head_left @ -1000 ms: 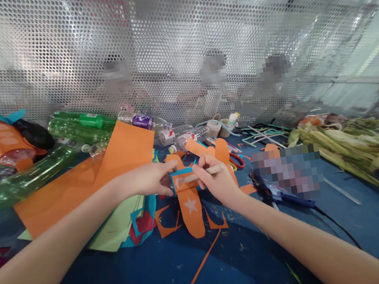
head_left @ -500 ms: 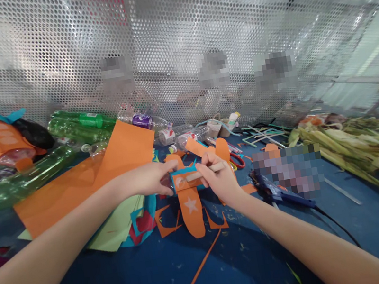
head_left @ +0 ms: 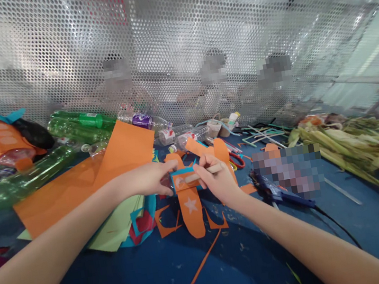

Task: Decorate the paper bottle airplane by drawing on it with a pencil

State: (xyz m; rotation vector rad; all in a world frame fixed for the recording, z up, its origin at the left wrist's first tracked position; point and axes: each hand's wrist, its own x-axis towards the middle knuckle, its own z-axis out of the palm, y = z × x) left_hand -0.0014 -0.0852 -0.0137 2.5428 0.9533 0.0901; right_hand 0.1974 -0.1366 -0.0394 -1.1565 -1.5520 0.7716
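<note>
A toy airplane of orange and blue paper around a small plastic bottle lies in the middle of the table, a white star on its near wing. My left hand is closed around the bottle end on the plane's left, thumb and fingers on either side. In a pinch, my right hand holds a white marker. The marker lies slanted low over the plane's body, its left end at a pale rounded shape on the orange paper. Whether the tip touches the paper I cannot tell.
Orange sheets, green paper and offcuts lie left and near. Plastic bottles and another paper plane stand far left. On the right are a blue glue gun with a cord, scissors and dry husks. Behind rises a perforated metal panel.
My right hand and the marker have shifted very slightly left over the plane. My left hand and the plane stay in place.
</note>
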